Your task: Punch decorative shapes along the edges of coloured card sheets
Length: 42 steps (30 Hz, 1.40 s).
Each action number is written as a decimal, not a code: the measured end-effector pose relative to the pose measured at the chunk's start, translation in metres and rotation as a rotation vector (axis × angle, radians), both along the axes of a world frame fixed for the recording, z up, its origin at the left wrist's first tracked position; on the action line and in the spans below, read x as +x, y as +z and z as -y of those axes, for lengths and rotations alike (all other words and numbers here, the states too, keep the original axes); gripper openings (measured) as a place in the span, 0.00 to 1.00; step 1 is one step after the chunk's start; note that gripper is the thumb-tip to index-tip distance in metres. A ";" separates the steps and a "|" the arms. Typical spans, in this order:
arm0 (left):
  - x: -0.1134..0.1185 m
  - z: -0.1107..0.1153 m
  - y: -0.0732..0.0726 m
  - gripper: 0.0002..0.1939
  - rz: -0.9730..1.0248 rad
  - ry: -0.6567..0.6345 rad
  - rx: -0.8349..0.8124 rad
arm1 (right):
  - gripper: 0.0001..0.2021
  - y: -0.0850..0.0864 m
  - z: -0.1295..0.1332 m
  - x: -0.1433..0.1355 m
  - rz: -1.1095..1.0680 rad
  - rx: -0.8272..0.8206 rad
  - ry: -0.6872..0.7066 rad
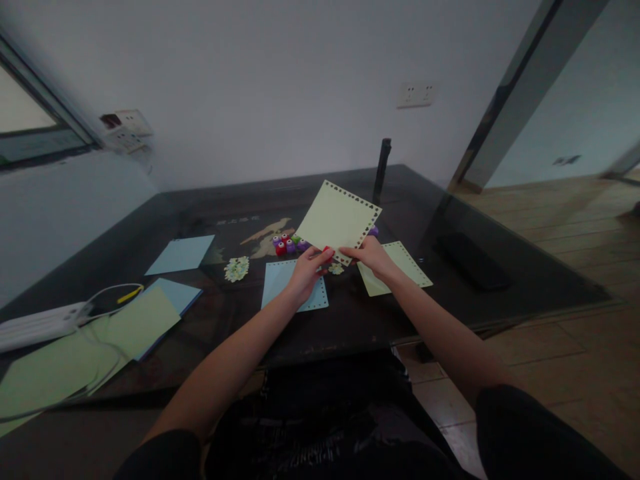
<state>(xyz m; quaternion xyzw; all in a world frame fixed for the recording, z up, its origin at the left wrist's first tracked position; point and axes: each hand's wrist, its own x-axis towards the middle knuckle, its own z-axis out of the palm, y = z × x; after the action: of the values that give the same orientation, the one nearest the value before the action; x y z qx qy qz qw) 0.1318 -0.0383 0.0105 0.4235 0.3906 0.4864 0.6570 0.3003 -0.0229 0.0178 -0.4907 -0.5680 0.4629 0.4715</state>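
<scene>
A pale yellow-green sheet of paper [336, 217] is held up above the table, tilted, with small holes punched along two or more of its edges. My right hand [375, 259] pinches its lower right edge. At the lower corner, my left hand [306, 270] is closed around a small red craft punch [328, 252], which sits at the paper's edge; most of it is hidden by the fingers. Below lie a light blue sheet [273, 283] with punched edges and another punched yellow-green sheet [405, 265]. Several red, purple and green craft punches [281, 248] are grouped behind my left hand.
A pile of paper cut-outs [237, 269] lies left of centre, near a blue sheet [181, 255]. Stacked coloured paper [150, 323], a white power strip [43, 325] and cables are at the left. A dark flat object [473, 260] lies right; a black post [382, 170] stands behind.
</scene>
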 end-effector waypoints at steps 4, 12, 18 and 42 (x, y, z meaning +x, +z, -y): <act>0.000 -0.001 -0.001 0.15 0.007 -0.003 0.011 | 0.13 0.001 0.001 0.000 0.015 0.003 -0.012; -0.001 -0.001 0.000 0.15 0.001 0.001 0.016 | 0.13 0.002 0.001 0.000 0.014 -0.014 0.004; 0.000 -0.001 0.000 0.15 -0.006 0.010 0.014 | 0.14 0.002 0.002 0.000 0.012 -0.017 0.009; 0.000 0.000 0.002 0.16 0.004 0.020 0.027 | 0.15 0.000 0.002 0.000 -0.013 0.018 0.032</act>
<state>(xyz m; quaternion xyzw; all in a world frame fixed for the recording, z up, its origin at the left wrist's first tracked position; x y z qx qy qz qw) 0.1321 -0.0381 0.0124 0.4271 0.3869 0.4991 0.6471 0.3002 -0.0249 0.0180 -0.4743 -0.5769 0.4685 0.4719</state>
